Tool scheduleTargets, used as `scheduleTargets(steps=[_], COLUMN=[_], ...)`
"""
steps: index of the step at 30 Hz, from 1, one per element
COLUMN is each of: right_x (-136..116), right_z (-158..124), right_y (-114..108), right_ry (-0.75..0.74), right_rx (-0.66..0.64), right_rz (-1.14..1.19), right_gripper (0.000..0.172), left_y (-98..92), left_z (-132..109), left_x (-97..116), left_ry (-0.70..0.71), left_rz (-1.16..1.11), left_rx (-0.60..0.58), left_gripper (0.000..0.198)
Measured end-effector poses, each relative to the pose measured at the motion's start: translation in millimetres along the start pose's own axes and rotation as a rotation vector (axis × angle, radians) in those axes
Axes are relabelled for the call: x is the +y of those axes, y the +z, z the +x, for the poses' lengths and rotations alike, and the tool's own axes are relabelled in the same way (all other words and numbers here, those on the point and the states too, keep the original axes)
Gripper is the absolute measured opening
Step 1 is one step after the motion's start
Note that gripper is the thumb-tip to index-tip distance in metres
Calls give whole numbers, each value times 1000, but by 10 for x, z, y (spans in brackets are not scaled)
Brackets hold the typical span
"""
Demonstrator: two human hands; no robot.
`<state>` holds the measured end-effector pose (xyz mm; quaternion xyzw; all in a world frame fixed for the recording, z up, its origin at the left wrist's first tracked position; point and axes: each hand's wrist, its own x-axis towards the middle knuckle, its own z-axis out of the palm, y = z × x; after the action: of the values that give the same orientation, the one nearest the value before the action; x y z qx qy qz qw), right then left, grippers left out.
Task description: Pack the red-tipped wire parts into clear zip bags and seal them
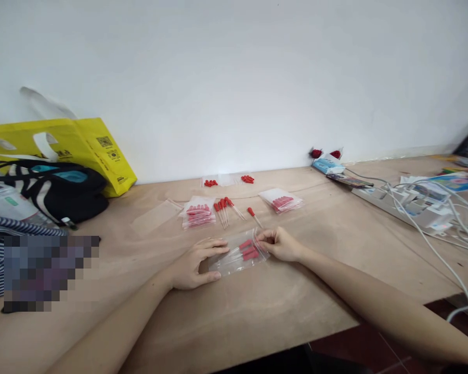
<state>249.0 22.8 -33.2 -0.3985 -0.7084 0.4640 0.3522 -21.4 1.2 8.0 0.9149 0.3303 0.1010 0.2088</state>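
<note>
A clear zip-lock bag (236,259) lies flat on the table in front of me with several red-bulbed droppers (248,249) inside it. My left hand (195,264) rests at the bag's left end, thumb and fingers spread, holding it against the wood. At the right end, my right hand (278,244) pinches the bag's zip edge between thumb and fingers. Just beyond that hand lies a loose dropper (251,211). Several more loose droppers (222,205) lie farther back, beside a stack of filled bags (198,213). Another filled stack (283,201) sits to the right.
More red bulbs (247,179) in bags lie near the wall. A flat clear bag (156,215) rests left of centre. Yellow and black bags (81,150) crowd the left. Power strips (405,208) with white cables, a tissue pack (328,164) and red roses (316,153) occupy the right.
</note>
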Motion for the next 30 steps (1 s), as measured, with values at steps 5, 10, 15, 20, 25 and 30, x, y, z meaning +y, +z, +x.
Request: scheduleTargets(steps=[5,10,15,20,25,30], right_x=[-99,-157,-200,-189,-56,-38], right_z=[368,869,909,466,78,21], right_y=[-196,-194,-175,-349,-265,-79], right_ry=[162,299,299,-17,-20,-25], right_rx=[286,366,349,478,635,696], right_rz=[-314,-546,-569,-285,257,445], right_gripper=[12,29,33,38,32,39], left_y=[-10,-5,-5,3,30,6], left_z=[-4,-9,-19,-21,-19,-8], left_x=[9,10,17,1,-53,-13], left_ry=[-17,-34,-18,-16,5,-4], left_rz=[0,-8,-24,-18,-13,0], left_rx=[-16,-22,-10,-9,11,-3], left_gripper=[52,52,53,53,53,52])
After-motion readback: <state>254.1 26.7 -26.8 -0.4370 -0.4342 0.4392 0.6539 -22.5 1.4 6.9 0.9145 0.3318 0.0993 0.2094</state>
